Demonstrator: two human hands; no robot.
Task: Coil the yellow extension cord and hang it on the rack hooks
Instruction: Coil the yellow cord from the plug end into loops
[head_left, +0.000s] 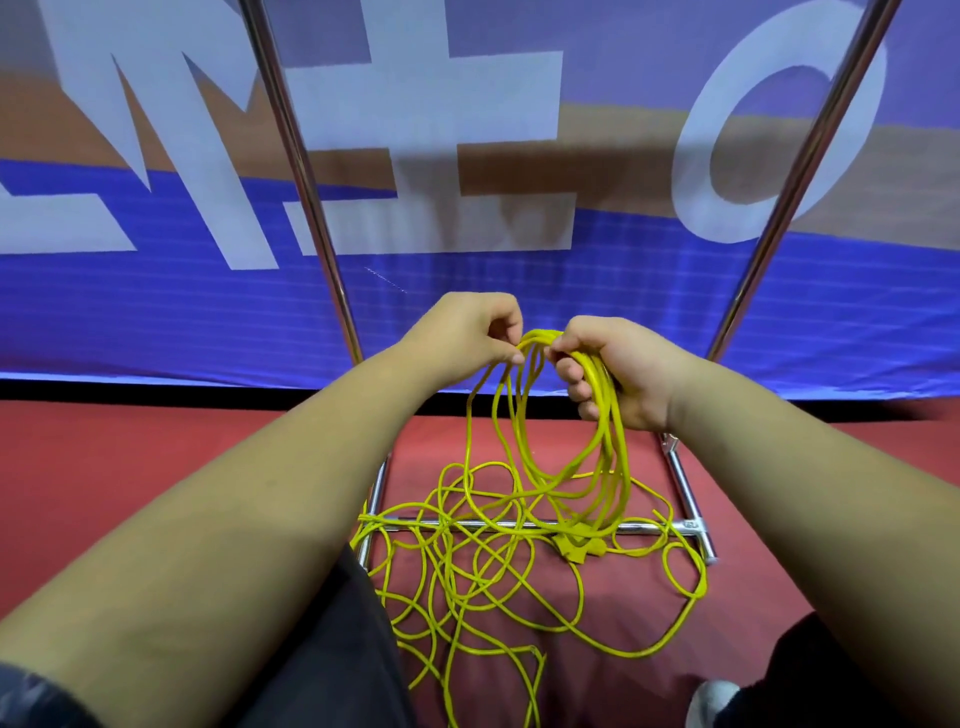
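The right hand (618, 374) has its grip curled round several gathered loops of the thin yellow extension cord (618, 452), which hang below it. Just left of that grip, the left hand (462, 332) pinches one strand at the top of the loops between thumb and fingertips. Beneath both grips the rest of the cord lies tangled on the red floor (156, 467), across the base bar of the chrome tube rack (644, 527).

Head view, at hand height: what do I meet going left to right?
In order: left chrome rack upright → left hand → yellow extension cord, its gathered loop tops → right hand → right chrome rack upright.
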